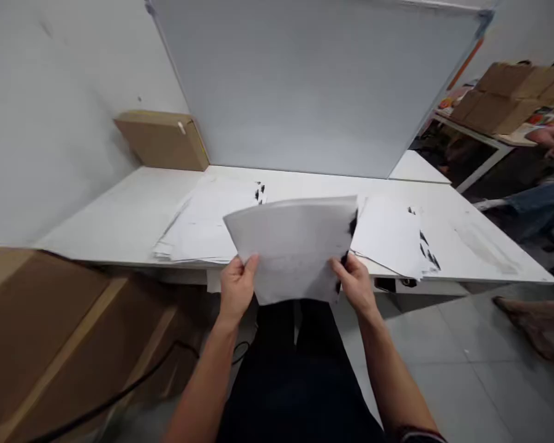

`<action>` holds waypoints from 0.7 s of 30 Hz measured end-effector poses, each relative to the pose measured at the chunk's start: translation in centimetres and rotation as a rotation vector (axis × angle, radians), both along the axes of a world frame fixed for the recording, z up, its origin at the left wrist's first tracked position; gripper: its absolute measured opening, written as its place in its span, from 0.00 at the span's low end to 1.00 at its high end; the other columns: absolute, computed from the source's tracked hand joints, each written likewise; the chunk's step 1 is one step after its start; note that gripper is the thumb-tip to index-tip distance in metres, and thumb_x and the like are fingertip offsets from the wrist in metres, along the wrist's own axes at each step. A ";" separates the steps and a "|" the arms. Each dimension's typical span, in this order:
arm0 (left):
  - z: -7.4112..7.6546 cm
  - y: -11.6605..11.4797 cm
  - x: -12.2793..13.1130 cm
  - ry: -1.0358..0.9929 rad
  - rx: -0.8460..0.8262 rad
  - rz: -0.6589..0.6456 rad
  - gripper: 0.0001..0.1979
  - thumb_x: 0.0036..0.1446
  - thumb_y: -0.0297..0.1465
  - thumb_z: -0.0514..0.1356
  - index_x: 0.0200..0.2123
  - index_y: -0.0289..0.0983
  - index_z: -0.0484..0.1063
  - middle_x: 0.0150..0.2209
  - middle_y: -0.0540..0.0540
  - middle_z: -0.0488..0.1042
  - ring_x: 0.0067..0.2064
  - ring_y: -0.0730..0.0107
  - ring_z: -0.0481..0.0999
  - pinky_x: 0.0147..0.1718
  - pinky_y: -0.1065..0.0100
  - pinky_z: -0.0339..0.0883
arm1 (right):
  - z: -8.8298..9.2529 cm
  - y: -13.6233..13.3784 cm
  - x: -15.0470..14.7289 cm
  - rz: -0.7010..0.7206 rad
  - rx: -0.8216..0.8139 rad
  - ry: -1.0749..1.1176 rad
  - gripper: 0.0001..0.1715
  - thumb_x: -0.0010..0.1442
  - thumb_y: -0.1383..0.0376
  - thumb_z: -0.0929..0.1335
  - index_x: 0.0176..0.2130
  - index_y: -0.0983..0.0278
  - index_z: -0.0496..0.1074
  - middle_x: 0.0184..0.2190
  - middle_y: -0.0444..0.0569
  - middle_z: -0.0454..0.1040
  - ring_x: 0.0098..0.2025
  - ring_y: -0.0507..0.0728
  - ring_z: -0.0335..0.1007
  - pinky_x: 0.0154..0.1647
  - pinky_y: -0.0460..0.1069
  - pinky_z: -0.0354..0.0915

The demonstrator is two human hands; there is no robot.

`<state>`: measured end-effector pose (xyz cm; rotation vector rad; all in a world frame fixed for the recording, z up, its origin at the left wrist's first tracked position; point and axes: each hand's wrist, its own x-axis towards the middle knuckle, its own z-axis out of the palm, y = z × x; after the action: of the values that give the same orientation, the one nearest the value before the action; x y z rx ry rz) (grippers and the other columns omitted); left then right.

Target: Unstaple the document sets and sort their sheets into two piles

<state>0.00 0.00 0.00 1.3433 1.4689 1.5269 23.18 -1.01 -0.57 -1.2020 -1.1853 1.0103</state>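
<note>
Between my two hands is a white sheaf of paper (pixel 295 246), held up in front of the table's near edge. My left hand (pixel 237 286) pinches its lower left side, thumb on top. On the lower right side my right hand (pixel 353 283) grips it the same way, beside black clips or tabs along that edge. Whether it is one sheet or several, I cannot tell. A spread pile of papers (pixel 207 221) lies on the table to the left, with black marks at its upper right. Another pile (pixel 390 237) lies to the right, black clip-like pieces along its right edge.
The white table (pixel 106 215) has a tall white board (pixel 305 92) at its back. A closed cardboard box (pixel 164 141) stands at the back left. Large cartons (pixel 50 332) and a black cable (pixel 152 369) are low on the left. Another person's arm (pixel 549 135) shows far right, near stacked boxes (pixel 503 98).
</note>
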 end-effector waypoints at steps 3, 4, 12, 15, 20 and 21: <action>3.5 1.8 0.9 -0.009 0.190 0.057 0.16 0.54 0.42 0.58 0.34 0.34 0.73 0.31 0.48 0.76 0.35 0.71 0.73 0.36 0.71 0.66 | 3.4 1.7 0.1 -0.104 0.170 -0.055 0.09 0.56 0.59 0.67 0.35 0.62 0.70 0.28 0.41 0.68 0.33 0.52 0.63 0.36 0.46 0.61; 4.4 2.4 1.2 -0.016 0.247 0.064 0.15 0.55 0.41 0.57 0.35 0.34 0.73 0.32 0.48 0.76 0.36 0.71 0.73 0.37 0.71 0.66 | 4.2 2.2 0.1 -0.128 0.214 -0.066 0.09 0.56 0.59 0.67 0.36 0.62 0.70 0.29 0.42 0.69 0.34 0.52 0.64 0.37 0.46 0.61; 3.3 5.4 2.4 -0.056 0.323 -0.034 0.14 0.55 0.40 0.58 0.35 0.34 0.71 0.31 0.49 0.75 0.35 0.74 0.72 0.36 0.73 0.66 | 2.2 4.9 -0.7 -0.108 0.299 -0.046 0.14 0.55 0.58 0.67 0.40 0.63 0.69 0.38 0.47 0.74 0.41 0.56 0.68 0.43 0.50 0.63; 2.0 5.7 2.5 -0.064 0.288 -0.046 0.15 0.55 0.41 0.57 0.37 0.35 0.71 0.34 0.47 0.75 0.38 0.71 0.73 0.39 0.71 0.67 | 1.2 5.1 -0.9 -0.112 0.267 -0.038 0.16 0.56 0.58 0.67 0.42 0.64 0.70 0.40 0.49 0.75 0.44 0.58 0.69 0.46 0.52 0.63; 1.5 5.7 2.8 -0.078 0.318 -0.015 0.14 0.56 0.40 0.56 0.39 0.35 0.71 0.37 0.46 0.76 0.42 0.69 0.74 0.43 0.69 0.66 | 0.9 5.2 -1.2 -0.183 0.288 -0.120 0.17 0.56 0.58 0.66 0.43 0.65 0.71 0.41 0.51 0.76 0.45 0.59 0.70 0.47 0.53 0.63; 1.4 5.7 2.9 -0.090 0.320 -0.026 0.15 0.56 0.40 0.56 0.39 0.35 0.71 0.38 0.46 0.76 0.42 0.69 0.74 0.43 0.68 0.67 | 0.7 5.2 -1.2 -0.186 0.284 -0.131 0.17 0.56 0.57 0.66 0.43 0.65 0.71 0.42 0.51 0.76 0.45 0.60 0.70 0.47 0.53 0.64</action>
<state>2.85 5.74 1.40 1.4437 1.1823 1.8377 21.97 4.17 0.18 -1.1395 -1.2463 0.6085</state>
